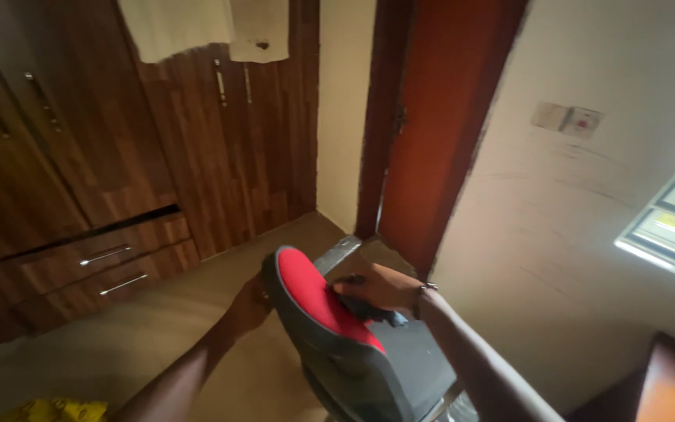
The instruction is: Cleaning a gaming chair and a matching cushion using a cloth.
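1. Fingers point(351, 283) of the right hand point(376, 287) press a dark cloth point(369, 312) onto the red cushion; whether the left hand point(250, 303) is clamped around the edge I cannot tell, half hidden behind it.
2. Dark wooden wardrobe point(80, 156) fills the upper left of the frame, its drawers low down.
3. Reddish door point(439, 117) stands at upper centre.
4. Grey-rimmed office chair point(337, 328) with red padding sits at lower centre, between both hands.
5. Yellow cloth point(56, 410) lies at the bottom left.

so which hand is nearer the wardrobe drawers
Left. The left hand grips the back edge of the red chair cushion, on the side toward the wardrobe drawers. The right hand rests on the cushion's front, toward the door.
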